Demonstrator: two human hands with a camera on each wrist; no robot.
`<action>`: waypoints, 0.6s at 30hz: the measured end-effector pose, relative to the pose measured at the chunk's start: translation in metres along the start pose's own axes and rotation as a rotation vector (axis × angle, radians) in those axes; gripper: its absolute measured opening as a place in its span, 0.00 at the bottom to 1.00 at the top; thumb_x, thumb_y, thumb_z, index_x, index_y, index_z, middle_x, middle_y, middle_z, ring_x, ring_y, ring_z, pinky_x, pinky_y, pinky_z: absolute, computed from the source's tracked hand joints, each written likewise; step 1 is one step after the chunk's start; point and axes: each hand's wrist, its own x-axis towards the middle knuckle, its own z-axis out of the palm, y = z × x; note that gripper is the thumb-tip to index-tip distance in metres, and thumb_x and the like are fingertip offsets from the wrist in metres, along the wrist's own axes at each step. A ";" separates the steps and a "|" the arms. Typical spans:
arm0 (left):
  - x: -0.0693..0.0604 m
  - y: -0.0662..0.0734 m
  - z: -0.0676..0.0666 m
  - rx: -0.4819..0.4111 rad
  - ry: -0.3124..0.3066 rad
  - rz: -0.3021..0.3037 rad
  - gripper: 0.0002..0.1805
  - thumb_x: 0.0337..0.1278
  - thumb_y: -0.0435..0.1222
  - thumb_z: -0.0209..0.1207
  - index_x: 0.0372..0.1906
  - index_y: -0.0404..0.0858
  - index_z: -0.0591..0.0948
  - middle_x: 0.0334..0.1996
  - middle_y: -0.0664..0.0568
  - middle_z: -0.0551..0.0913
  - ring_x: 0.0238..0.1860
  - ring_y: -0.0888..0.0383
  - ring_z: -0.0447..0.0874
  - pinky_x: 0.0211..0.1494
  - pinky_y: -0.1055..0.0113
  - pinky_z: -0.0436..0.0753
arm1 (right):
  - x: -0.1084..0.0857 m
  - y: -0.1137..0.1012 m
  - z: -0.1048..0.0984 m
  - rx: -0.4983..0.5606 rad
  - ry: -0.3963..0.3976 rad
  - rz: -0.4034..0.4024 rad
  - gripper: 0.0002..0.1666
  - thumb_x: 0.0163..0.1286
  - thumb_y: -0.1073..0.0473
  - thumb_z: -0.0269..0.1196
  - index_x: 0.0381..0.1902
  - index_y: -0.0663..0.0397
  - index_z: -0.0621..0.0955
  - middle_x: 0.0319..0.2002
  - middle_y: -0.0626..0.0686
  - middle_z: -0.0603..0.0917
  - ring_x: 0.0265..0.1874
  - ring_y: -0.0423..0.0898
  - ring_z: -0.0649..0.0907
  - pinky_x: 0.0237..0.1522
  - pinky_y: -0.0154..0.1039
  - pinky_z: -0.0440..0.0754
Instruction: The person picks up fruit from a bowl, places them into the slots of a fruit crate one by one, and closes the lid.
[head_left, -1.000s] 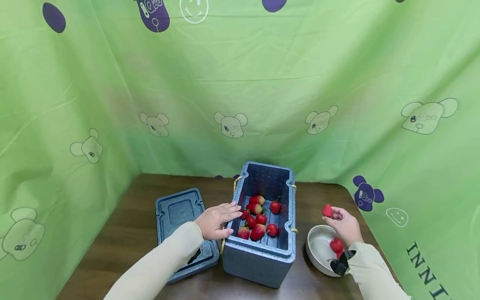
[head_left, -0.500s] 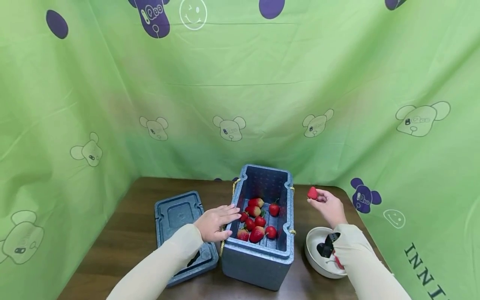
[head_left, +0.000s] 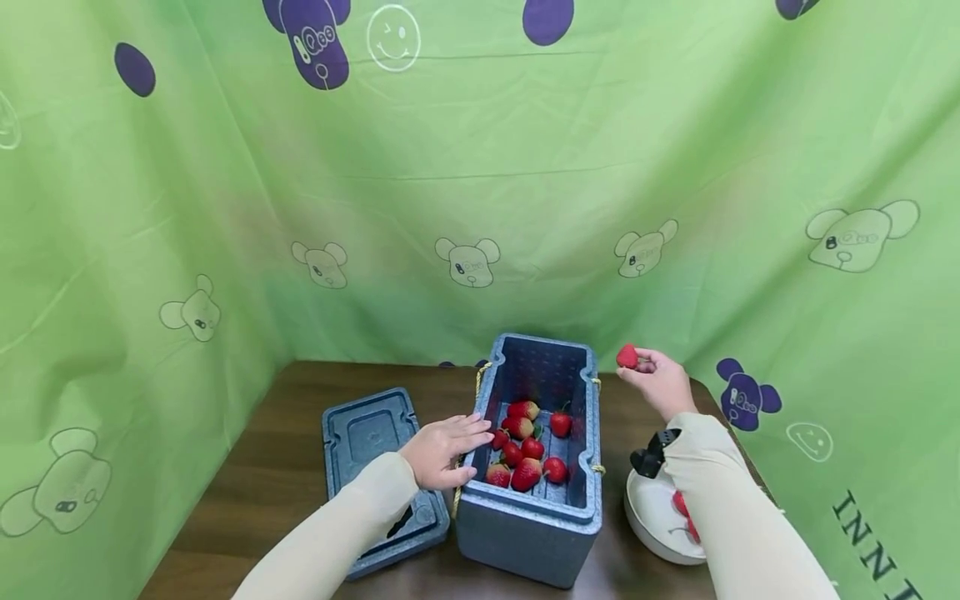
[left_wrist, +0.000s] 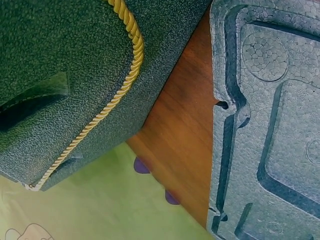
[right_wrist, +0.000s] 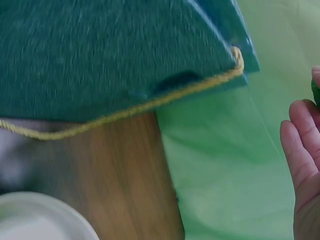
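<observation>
A red strawberry is pinched between the fingertips of my right hand, raised beyond the white bowl and to the right of the blue foam box. In the right wrist view only part of the right hand shows, with a bit of green leaf at the frame's edge. My left hand rests on the box's left rim with its fingers fairly straight. Inside the box lie several strawberries, mostly at the near end. The white bowl holds more strawberries, partly hidden by the right sleeve.
The box's lid lies flat on the wooden table at the left, partly under the left arm. Yellow rope handles hang along the box's sides. A green printed curtain stands behind and at both sides.
My right hand has risen from over the bowl, away and slightly leftward, carrying the strawberry towards the box's right side. The left hand has stayed on the rim.
</observation>
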 end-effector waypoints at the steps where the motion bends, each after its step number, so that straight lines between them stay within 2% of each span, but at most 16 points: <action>1: 0.000 0.000 0.000 0.004 -0.004 0.002 0.27 0.59 0.46 0.50 0.58 0.33 0.79 0.59 0.42 0.77 0.62 0.48 0.73 0.66 0.61 0.68 | 0.001 -0.002 0.002 0.013 -0.004 0.007 0.31 0.62 0.59 0.65 0.59 0.73 0.72 0.44 0.68 0.83 0.31 0.36 0.78 0.35 0.33 0.75; 4: 0.002 -0.001 0.001 0.006 -0.016 -0.002 0.27 0.60 0.46 0.50 0.59 0.33 0.78 0.59 0.42 0.77 0.63 0.48 0.72 0.66 0.62 0.68 | 0.004 -0.007 0.009 0.055 -0.018 0.027 0.31 0.61 0.61 0.65 0.59 0.73 0.72 0.44 0.68 0.83 0.29 0.31 0.76 0.32 0.28 0.76; 8: 0.003 -0.001 0.000 0.001 -0.026 -0.013 0.28 0.61 0.47 0.48 0.59 0.34 0.78 0.60 0.43 0.77 0.63 0.48 0.72 0.67 0.62 0.67 | 0.009 -0.015 0.015 0.087 -0.032 0.031 0.31 0.60 0.63 0.65 0.59 0.72 0.72 0.41 0.65 0.84 0.28 0.31 0.76 0.33 0.28 0.75; 14: 0.000 0.000 -0.002 0.012 -0.026 -0.007 0.28 0.64 0.47 0.46 0.59 0.34 0.78 0.59 0.42 0.77 0.63 0.48 0.72 0.66 0.62 0.68 | 0.019 -0.038 0.026 0.132 -0.045 0.014 0.31 0.61 0.66 0.64 0.60 0.73 0.70 0.46 0.71 0.81 0.31 0.36 0.79 0.33 0.26 0.76; 18: 0.000 0.000 -0.001 0.017 0.012 0.016 0.32 0.69 0.51 0.37 0.57 0.33 0.79 0.58 0.42 0.78 0.62 0.48 0.74 0.65 0.61 0.70 | 0.024 -0.054 0.039 0.174 -0.065 0.006 0.30 0.61 0.67 0.64 0.60 0.74 0.70 0.48 0.72 0.80 0.35 0.42 0.82 0.34 0.27 0.77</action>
